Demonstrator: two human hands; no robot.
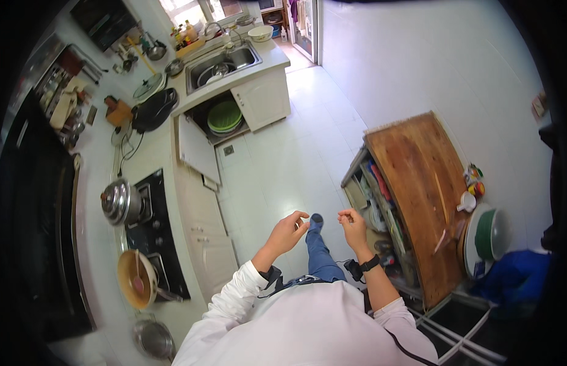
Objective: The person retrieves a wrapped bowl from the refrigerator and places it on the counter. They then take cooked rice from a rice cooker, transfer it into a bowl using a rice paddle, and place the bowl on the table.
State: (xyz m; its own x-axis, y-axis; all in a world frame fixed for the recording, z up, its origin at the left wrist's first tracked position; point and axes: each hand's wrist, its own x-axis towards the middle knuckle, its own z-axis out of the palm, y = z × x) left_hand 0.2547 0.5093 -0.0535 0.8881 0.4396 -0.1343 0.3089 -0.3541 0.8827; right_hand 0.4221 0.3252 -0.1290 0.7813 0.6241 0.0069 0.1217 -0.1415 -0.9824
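My left hand [290, 231] is raised in front of my body, fingers loosely bent and holding nothing. A white-fronted lower cabinet [196, 215] stands to its left. My right hand [353, 227] is also empty, its fingers half curled, with a black band [370, 263] on the wrist. Nearest to it is the wooden-topped cabinet [411, 183], whose front side shows shelves full of items. Both hands hang in the air above the pale tiled floor [274, 178]. My foot [316, 221] shows between them.
A cabinet door [196, 148] hangs open under the sink [224, 68], with green basins [225, 116] inside. On the left counter, a steel pot [121, 202] and a pan [136, 279] with a utensil sit on the gas stove [157, 233]. A doorway [304, 59] lies ahead.
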